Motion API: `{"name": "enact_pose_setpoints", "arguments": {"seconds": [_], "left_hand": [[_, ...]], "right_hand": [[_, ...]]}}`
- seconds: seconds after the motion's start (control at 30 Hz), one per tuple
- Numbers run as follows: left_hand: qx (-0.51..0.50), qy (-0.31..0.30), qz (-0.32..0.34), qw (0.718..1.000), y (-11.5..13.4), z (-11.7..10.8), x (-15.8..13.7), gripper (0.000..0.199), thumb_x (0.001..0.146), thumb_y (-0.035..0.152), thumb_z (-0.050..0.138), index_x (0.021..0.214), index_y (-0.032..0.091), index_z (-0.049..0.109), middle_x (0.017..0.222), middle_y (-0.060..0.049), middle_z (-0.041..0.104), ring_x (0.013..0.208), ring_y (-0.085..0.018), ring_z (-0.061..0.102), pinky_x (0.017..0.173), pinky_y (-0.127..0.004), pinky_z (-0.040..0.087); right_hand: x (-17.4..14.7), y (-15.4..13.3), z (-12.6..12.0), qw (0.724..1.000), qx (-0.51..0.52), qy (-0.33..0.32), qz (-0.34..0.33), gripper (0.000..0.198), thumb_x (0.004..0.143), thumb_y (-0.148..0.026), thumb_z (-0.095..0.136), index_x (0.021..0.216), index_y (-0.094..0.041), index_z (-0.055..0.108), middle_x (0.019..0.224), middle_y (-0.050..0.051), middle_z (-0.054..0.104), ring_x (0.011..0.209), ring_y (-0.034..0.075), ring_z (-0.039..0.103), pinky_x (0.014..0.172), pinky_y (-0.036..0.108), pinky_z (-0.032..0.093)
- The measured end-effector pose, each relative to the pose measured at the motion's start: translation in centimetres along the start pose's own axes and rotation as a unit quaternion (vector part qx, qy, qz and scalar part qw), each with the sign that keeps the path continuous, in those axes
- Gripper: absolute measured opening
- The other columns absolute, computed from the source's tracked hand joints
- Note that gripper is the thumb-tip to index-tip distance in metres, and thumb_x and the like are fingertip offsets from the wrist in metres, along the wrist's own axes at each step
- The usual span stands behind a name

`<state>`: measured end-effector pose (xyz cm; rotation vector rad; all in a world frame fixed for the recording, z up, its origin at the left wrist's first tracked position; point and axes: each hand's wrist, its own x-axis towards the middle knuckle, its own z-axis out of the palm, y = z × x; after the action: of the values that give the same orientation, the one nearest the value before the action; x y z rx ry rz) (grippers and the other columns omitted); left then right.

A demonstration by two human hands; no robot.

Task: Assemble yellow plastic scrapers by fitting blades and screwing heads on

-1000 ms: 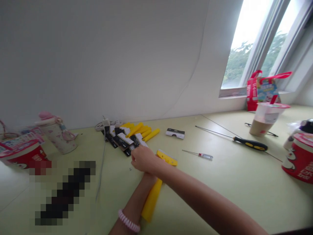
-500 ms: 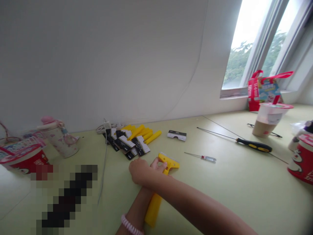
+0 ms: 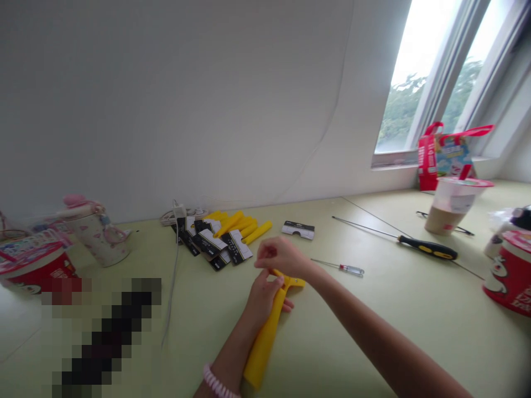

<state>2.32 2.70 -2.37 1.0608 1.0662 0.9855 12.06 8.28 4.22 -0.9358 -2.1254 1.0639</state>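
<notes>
My left hand (image 3: pixel 262 298), with a pink coil band at the wrist, is closed around the neck of a yellow scraper (image 3: pixel 267 342). The scraper's long handle points toward me and its wide head faces away, partly covered. Over the left side of that head is my right hand (image 3: pixel 284 258), its fingers curled together; whether anything is pinched in them is hidden. Beyond both hands lie several yellow scrapers (image 3: pixel 232 222) in black-and-white card sleeves. A small clear-handled screwdriver (image 3: pixel 352 270) rests to the right, and a loose card sleeve (image 3: pixel 297 229) lies behind it.
A long black-handled screwdriver (image 3: pixel 429 247), a drink cup (image 3: pixel 446 210) and a red tub (image 3: pixel 508 276) are on the right. Left are a bottle (image 3: pixel 97 235), another red tub (image 3: pixel 43 271) and a white cable (image 3: pixel 171 304). A red bag (image 3: pixel 427 160) stands by the window.
My right hand has moved right and away from me, from beside my left wrist to over the scraper head. My left hand still holds the scraper.
</notes>
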Motion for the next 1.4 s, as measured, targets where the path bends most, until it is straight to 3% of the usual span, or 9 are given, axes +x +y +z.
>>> {"name": "enact_pose_setpoints", "arguments": {"seconds": [0.17, 0.37, 0.5, 0.93, 1.07, 1.17, 1.23, 1.33, 1.4], "left_hand": [[-0.047, 0.036, 0.011, 0.998, -0.6, 0.3, 0.3, 0.049, 0.067, 0.047, 0.064, 0.097, 0.016, 0.042, 0.076, -0.006, 0.065, 0.044, -0.017, 0.061, 0.042, -0.025, 0.046], [-0.054, 0.034, 0.016, 0.998, -0.4, 0.2, 0.3, 0.041, 0.069, 0.042, 0.063, 0.091, 0.015, 0.041, 0.075, -0.009, 0.066, 0.044, -0.017, 0.061, 0.042, -0.027, 0.048], [-0.052, 0.026, 0.023, 0.998, -0.6, 0.0, 0.3, 0.033, 0.072, 0.037, 0.061, 0.086, 0.015, 0.041, 0.071, -0.007, 0.065, 0.045, -0.017, 0.061, 0.043, -0.026, 0.049], [-0.033, 0.023, 0.028, 0.999, -0.5, 0.8, -0.3, 0.016, 0.076, 0.02, 0.056, 0.087, 0.012, 0.047, 0.071, -0.008, 0.064, 0.046, -0.017, 0.062, 0.047, -0.028, 0.053], [-0.042, 0.06, 0.027, 0.997, -0.5, 1.5, -0.2, 0.013, 0.077, 0.017, 0.057, 0.085, 0.011, 0.048, 0.063, -0.005, 0.062, 0.044, -0.016, 0.061, 0.045, -0.028, 0.052], [-0.045, 0.086, 0.034, 0.995, -0.7, 1.7, -0.2, 0.017, 0.076, 0.018, 0.06, 0.087, 0.011, 0.048, 0.064, -0.005, 0.062, 0.045, -0.016, 0.061, 0.044, -0.026, 0.052], [-0.043, 0.099, 0.036, 0.994, -0.8, 1.7, -0.3, 0.016, 0.077, 0.017, 0.059, 0.087, 0.011, 0.049, 0.064, -0.006, 0.062, 0.046, -0.016, 0.062, 0.044, -0.025, 0.052], [-0.041, 0.11, 0.041, 0.992, -0.8, 1.7, -0.5, 0.015, 0.078, 0.016, 0.057, 0.088, 0.011, 0.048, 0.064, -0.005, 0.061, 0.046, -0.017, 0.063, 0.044, -0.026, 0.052], [-0.038, 0.112, 0.043, 0.992, -0.8, 1.7, -0.5, 0.014, 0.078, 0.016, 0.056, 0.089, 0.011, 0.048, 0.064, -0.005, 0.061, 0.046, -0.017, 0.063, 0.044, -0.026, 0.052]], "right_hand": [[-1.6, 3.2, -2.8, 0.997, 0.055, 0.02, 0.054, 0.023, 0.063, -0.036, 0.069, 0.064, -0.013, 0.062, 0.057, 0.001, 0.056, 0.054, 0.01, 0.048, 0.051, 0.023, 0.037], [-1.8, 4.4, -2.2, 0.997, -0.031, 0.037, 0.062, 0.02, 0.058, -0.033, 0.071, 0.063, -0.014, 0.067, 0.061, 0.001, 0.055, 0.059, 0.011, 0.046, 0.055, 0.024, 0.034], [-2.0, 5.4, -1.7, 0.997, 0.012, 0.025, 0.078, 0.021, 0.058, -0.034, 0.071, 0.063, -0.014, 0.067, 0.056, -0.001, 0.05, 0.056, 0.01, 0.041, 0.051, 0.023, 0.03], [-4.5, 6.1, -0.3, 0.99, 0.018, 0.141, 0.021, 0.025, 0.059, -0.037, 0.071, 0.062, -0.015, 0.06, 0.057, -0.002, 0.051, 0.055, 0.01, 0.043, 0.05, 0.022, 0.032], [-5.5, 6.3, -1.3, 0.985, 0.001, 0.173, -0.017, 0.028, 0.07, -0.044, 0.061, 0.073, -0.016, 0.064, 0.071, 0.003, 0.062, 0.065, 0.014, 0.051, 0.058, 0.025, 0.039], [-7.3, 7.1, -3.1, 0.957, -0.094, 0.273, 0.009, 0.026, 0.077, -0.039, 0.051, 0.083, -0.018, 0.064, 0.083, 0.006, 0.064, 0.075, 0.018, 0.054, 0.068, 0.03, 0.042], [-9.1, 8.0, -4.5, 0.915, -0.231, 0.325, 0.07, 0.022, 0.076, -0.032, 0.051, 0.087, -0.018, 0.065, 0.093, 0.009, 0.062, 0.089, 0.022, 0.053, 0.078, 0.036, 0.039], [-11.9, 9.6, -6.4, 0.847, -0.373, 0.313, 0.211, 0.033, 0.073, -0.036, 0.056, 0.099, -0.018, 0.063, 0.111, 0.015, 0.055, 0.108, 0.034, 0.042, 0.085, 0.047, 0.033], [-13.3, 10.4, -7.0, 0.837, -0.385, 0.284, 0.265, 0.033, 0.078, -0.037, 0.051, 0.102, -0.016, 0.06, 0.111, 0.017, 0.054, 0.107, 0.035, 0.043, 0.084, 0.048, 0.032]]}}
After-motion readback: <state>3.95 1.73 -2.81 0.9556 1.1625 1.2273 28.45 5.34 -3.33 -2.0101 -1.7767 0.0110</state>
